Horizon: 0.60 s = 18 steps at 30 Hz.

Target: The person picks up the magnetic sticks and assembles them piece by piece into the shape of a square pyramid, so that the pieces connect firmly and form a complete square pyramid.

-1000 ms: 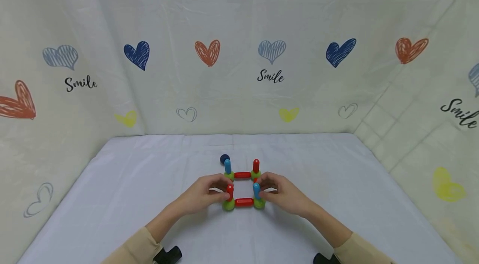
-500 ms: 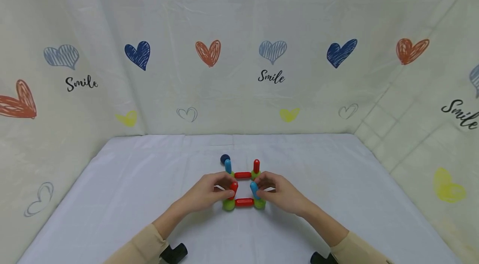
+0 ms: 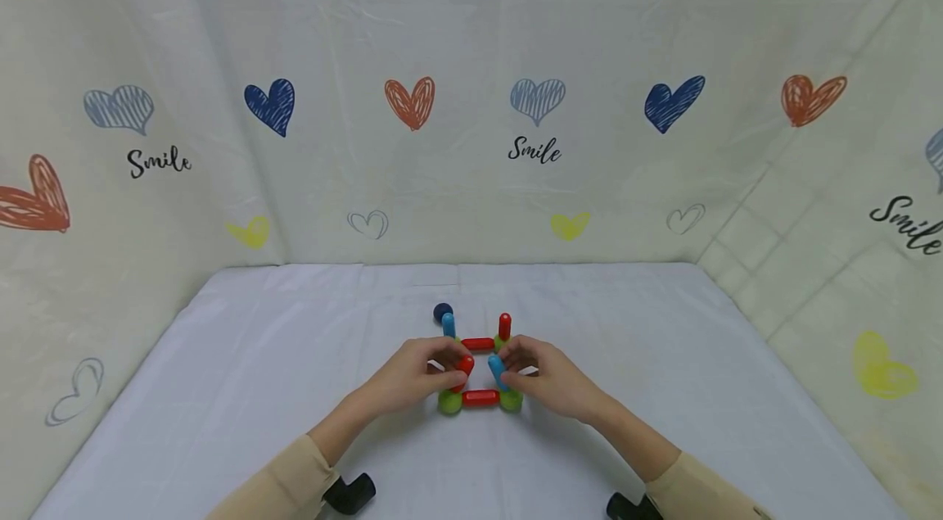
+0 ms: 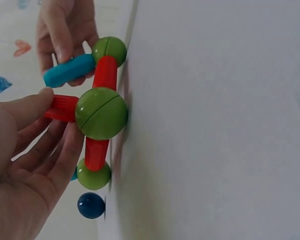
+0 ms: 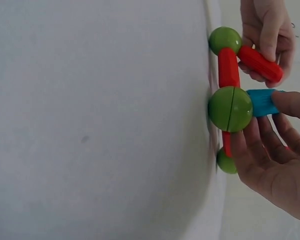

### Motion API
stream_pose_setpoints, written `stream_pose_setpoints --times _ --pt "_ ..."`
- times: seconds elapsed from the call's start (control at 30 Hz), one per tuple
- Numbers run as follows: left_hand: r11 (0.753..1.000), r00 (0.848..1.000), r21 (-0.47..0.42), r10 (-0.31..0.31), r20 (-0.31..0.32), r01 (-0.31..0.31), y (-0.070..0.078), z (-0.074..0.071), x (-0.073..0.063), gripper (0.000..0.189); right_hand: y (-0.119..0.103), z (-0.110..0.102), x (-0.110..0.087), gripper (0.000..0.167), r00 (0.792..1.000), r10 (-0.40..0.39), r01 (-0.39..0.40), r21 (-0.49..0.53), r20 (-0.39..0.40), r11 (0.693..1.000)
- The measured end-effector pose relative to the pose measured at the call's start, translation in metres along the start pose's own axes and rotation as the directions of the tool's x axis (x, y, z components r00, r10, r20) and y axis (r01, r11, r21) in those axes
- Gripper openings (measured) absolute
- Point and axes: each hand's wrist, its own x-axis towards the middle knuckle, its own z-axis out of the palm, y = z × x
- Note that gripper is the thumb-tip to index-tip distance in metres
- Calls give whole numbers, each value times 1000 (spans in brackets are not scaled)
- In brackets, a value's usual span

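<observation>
A toy frame of green balls and coloured rods stands on the table. My left hand [image 3: 408, 379] pinches the red rod [image 3: 466, 366] on the near left green ball [image 3: 450, 402]. Between the thumb and fingers of my right hand [image 3: 554, 381] is the blue rod [image 3: 497, 369] on the near right green ball [image 3: 511, 400]. Both rods lean inward, their tops apart. A red bar [image 3: 480, 398] joins the two near balls. In the left wrist view the red rod [image 4: 61, 108] touches its ball [image 4: 101, 114]; the right wrist view shows the blue rod [image 5: 262, 103] against its own. Fingers partly hide the side bars.
At the frame's far side, a blue rod [image 3: 448, 325] and a red rod [image 3: 504, 326] stand up, with a red bar [image 3: 477, 344] between their balls. A dark blue ball [image 3: 442, 312] lies behind the far left corner. White cloth [image 3: 243, 389] covers the table.
Both hands have moved slightly inward. The near red rod has tipped to the right and the near blue rod to the left, bringing their tops closer together.
</observation>
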Motion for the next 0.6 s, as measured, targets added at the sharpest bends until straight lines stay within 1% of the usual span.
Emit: stream_pose_setpoints --times 0.27,0.6 --pt "1000 1000 20 2 0 -2 0 1 4 23 0 2 1 20 1000 -20 20 -25 -12 999" --pt "999 1000 45 -12 -5 12 -1 2 6 23 -1 3 2 21 999 -26 25 -36 -30 999"
